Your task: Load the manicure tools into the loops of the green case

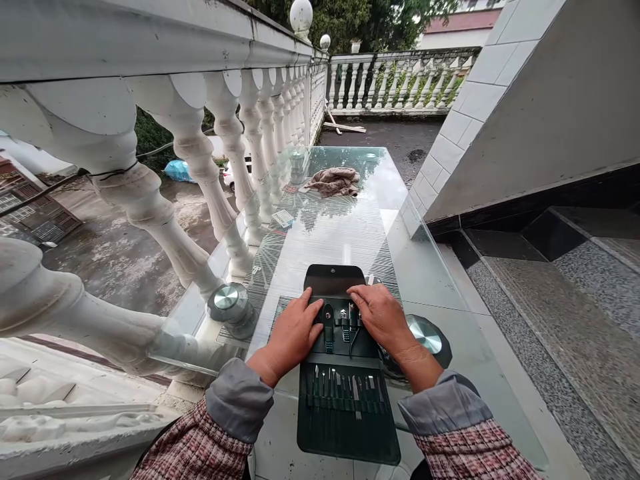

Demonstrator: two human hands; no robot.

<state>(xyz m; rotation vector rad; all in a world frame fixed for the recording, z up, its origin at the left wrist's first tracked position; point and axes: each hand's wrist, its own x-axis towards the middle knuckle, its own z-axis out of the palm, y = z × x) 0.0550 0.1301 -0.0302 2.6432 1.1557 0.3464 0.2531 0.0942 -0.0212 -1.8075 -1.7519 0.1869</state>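
Note:
An unfolded black manicure case (345, 427) lies on the glass table. Its upper panel holds nail clippers (329, 327) in straps and other small tools. Several slim metal tools (334, 383) stand in a row of loops on the lower panel. My left hand (293, 327) grips the left edge of the upper panel, its thumb beside the clippers. At the opposite edge, my right hand (383, 317) has its fingers bent over the rim near the top flap (334, 275). Its palm side and part of the upper tools are hidden.
A crumpled brown cloth (334, 181) lies farther back on the glass table (345, 230), with a small card (283, 218) to its left. White balusters (173, 140) run along the left side. Stone steps (565, 300) rise on the right.

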